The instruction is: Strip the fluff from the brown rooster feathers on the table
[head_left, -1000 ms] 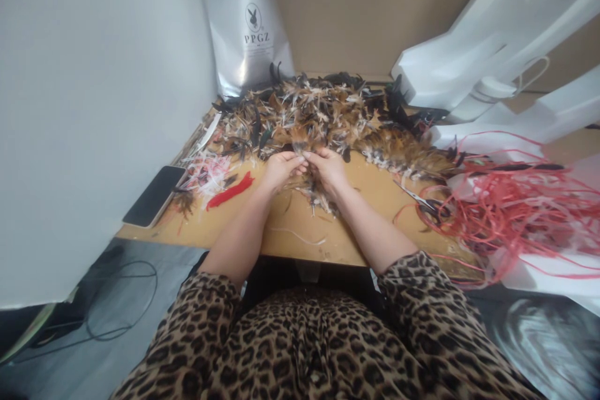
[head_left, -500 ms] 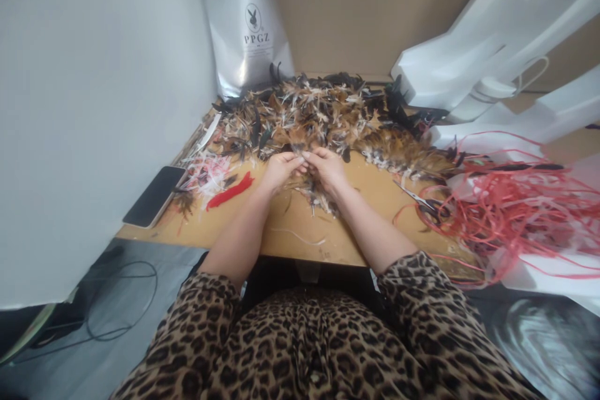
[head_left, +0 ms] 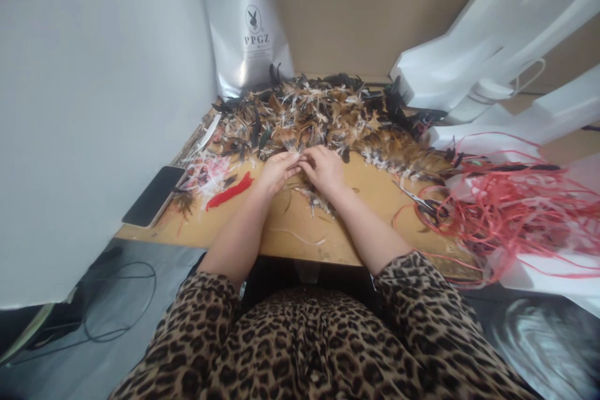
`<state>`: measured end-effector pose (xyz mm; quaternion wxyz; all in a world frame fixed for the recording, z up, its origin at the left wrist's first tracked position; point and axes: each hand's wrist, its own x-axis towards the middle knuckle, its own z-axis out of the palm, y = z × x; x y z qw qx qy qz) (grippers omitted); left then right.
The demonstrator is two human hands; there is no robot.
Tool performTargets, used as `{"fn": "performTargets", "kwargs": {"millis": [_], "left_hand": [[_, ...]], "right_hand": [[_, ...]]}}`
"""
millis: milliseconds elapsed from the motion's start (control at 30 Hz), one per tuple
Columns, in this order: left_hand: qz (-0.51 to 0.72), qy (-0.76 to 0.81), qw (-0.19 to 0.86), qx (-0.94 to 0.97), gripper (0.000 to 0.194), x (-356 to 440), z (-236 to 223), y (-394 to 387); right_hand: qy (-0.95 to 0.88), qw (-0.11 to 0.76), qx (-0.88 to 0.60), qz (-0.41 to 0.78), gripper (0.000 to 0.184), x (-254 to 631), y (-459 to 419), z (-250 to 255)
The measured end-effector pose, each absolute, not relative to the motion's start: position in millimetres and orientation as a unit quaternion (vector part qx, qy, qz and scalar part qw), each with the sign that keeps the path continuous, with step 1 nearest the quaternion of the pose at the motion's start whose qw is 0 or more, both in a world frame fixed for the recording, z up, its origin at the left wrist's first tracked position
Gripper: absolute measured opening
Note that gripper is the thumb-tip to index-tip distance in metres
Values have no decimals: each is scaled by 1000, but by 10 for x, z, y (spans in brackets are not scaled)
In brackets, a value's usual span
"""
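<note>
Just in front of the feather pile [head_left: 323, 106], my two hands meet at the fingertips. My left hand [head_left: 280, 170] is closed in a pinch, and the pale tip of what looks like a feather [head_left: 292, 147] shows above its fingers. My right hand [head_left: 324, 169] has its fingers curled against the left fingertips; whatever it grips is hidden behind them. Below and between the wrists lies a small heap of loose feathers [head_left: 320, 201]. The pile beyond is a mix of brown, black and white feathers.
On the left are a phone [head_left: 154, 196], a red strip [head_left: 229, 191] and pink-white shreds [head_left: 206, 174]. Scissors [head_left: 422, 201] lie to the right, beside tangled pink ribbon [head_left: 520, 212]. A silver bag [head_left: 248, 25] stands at the back; a white panel [head_left: 94, 106] borders the left.
My right hand's fingers have shifted slightly and curled over more, its back turning upward. The left hand stays nearly in place, and the things on the table have not moved.
</note>
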<state>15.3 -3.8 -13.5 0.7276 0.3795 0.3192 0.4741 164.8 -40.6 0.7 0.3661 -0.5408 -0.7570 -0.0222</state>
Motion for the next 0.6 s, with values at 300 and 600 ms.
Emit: {"fn": "performTargets", "kwargs": {"millis": [300, 600], "left_hand": [[455, 335, 727, 391, 20, 169, -149, -49], [540, 370, 690, 308, 4, 91, -45, -2]], "right_hand": [[-746, 363, -557, -45, 20, 1661, -371, -17], [-717, 380, -581, -57, 25, 1877, -315, 79]]}}
